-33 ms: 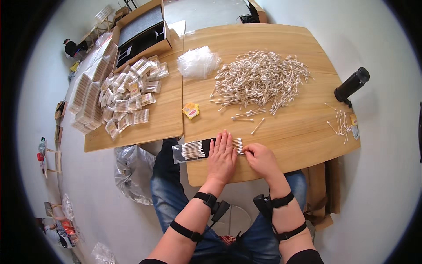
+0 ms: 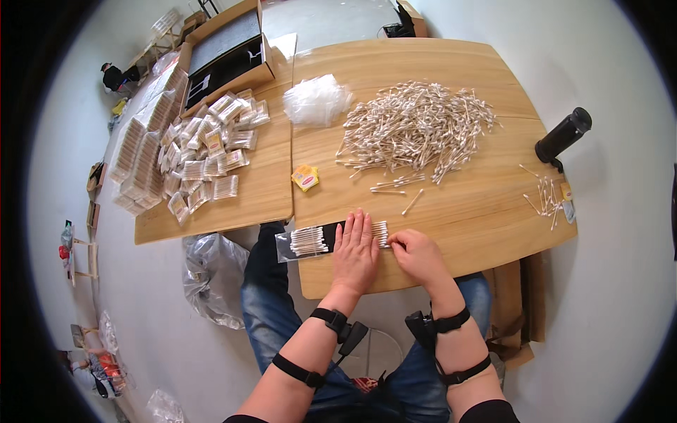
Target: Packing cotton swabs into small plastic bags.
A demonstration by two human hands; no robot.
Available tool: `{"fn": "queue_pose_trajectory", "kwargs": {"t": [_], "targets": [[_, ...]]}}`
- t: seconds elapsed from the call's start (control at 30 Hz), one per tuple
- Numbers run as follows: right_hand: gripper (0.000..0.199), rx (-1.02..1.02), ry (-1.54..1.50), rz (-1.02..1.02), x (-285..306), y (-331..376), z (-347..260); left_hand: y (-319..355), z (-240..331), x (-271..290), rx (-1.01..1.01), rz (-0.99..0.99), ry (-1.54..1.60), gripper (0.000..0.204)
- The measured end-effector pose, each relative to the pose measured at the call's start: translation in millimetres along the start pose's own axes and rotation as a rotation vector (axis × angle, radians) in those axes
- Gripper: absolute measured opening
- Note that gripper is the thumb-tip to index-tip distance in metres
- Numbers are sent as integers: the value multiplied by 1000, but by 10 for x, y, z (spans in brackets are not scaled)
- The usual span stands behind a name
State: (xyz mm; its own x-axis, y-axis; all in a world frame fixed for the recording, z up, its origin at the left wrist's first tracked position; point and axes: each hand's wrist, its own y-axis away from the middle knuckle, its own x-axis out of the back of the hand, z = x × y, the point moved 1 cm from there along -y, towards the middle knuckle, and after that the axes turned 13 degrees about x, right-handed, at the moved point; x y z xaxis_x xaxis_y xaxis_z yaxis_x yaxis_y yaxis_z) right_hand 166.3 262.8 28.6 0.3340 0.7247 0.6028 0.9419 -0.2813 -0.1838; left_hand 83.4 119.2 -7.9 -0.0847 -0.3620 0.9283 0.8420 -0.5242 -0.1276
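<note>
My left hand (image 2: 356,254) lies flat, fingers stretched out, over the middle of a dark strip (image 2: 333,233) near the table's front edge. Left of it, a row of white-tipped cotton swabs (image 2: 307,241) lies side by side, with a clear plastic bag (image 2: 285,247) around the strip's left end. More cotton swabs (image 2: 381,233) show between my two hands, partly covered by the left one. My right hand (image 2: 417,255) is curled with thumb and forefinger pinched at the right end of these swabs. What sits in the pinch is hidden.
Behind my hands lies a big heap of loose swabs (image 2: 419,127), with clear bags (image 2: 317,100) and yellow cards (image 2: 305,178) to its left. Packed swab bags (image 2: 211,144) and an open carton (image 2: 233,63) occupy the left table. A black bottle (image 2: 563,135) stands at right.
</note>
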Motion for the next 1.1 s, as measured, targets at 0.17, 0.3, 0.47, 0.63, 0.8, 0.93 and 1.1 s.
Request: {"fn": "queue_pose_trajectory", "kwargs": {"t": [0.17, 0.3, 0.47, 0.63, 0.8, 0.93, 1.1], "targets": [[15, -41, -6, -16, -6, -2, -77, 11, -17, 16, 29, -30, -15, 57], [15, -25, 7, -16, 2, -6, -81, -1, -13, 3, 27, -37, -21, 57], [17, -22, 33, -29, -35, -13, -106, -8, -56, -23, 13, -10, -17, 57], [18, -31, 54, -46, -9, -16, -106, -6, -32, -28, 14, -12, -18, 57], [19, -22, 66, -64, -33, -26, -113, -16, -26, 20, 30, -15, 5, 54], [19, -30, 71, -88, -61, -13, -91, 2, -38, 31, 24, -34, -22, 56], [19, -42, 61, -122, -45, -13, -69, -10, -11, 57, 31, -65, -28, 57]]}}
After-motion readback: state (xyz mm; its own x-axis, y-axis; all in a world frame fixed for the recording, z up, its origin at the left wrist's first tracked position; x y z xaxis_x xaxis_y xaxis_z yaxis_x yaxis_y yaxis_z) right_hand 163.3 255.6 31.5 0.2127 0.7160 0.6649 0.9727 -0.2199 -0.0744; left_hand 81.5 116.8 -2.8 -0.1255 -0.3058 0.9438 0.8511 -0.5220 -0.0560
